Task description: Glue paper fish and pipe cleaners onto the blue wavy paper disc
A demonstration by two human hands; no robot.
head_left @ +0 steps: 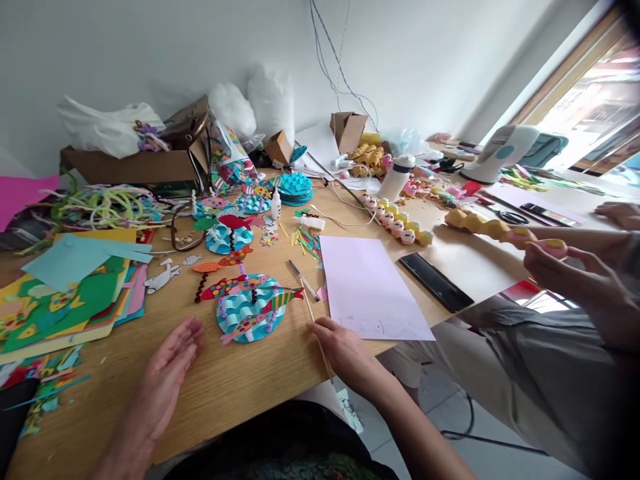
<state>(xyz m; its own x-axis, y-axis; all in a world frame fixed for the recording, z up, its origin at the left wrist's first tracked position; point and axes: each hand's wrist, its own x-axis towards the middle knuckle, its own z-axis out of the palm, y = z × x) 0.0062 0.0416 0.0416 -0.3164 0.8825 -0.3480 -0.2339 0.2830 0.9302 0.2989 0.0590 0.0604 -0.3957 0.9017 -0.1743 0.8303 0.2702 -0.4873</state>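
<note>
My right hand (345,350) is closed around a thin, pale wooden stick (309,308), at the table's front edge. The stick's upper end points toward a paper-fish craft (250,310), a round blue base with wavy blue strips and colorful patterned fish standing on it. My left hand (170,367) hovers left of this craft, fingers stretched out with nothing in them. A pen (303,280) lies just beyond the stick. To the right of the pen lies a pale lilac paper sheet (370,280) with faint pencil marks along its near edge.
More fish crafts (229,237) stand behind. Colored paper sheets (65,280) and scraps (55,393) lie at left. A black phone (435,281) rests right of the lilac sheet. Another person's hand (585,283) holds a yellow egg-carton strip (480,225). A white bottle (397,179) stands farther back.
</note>
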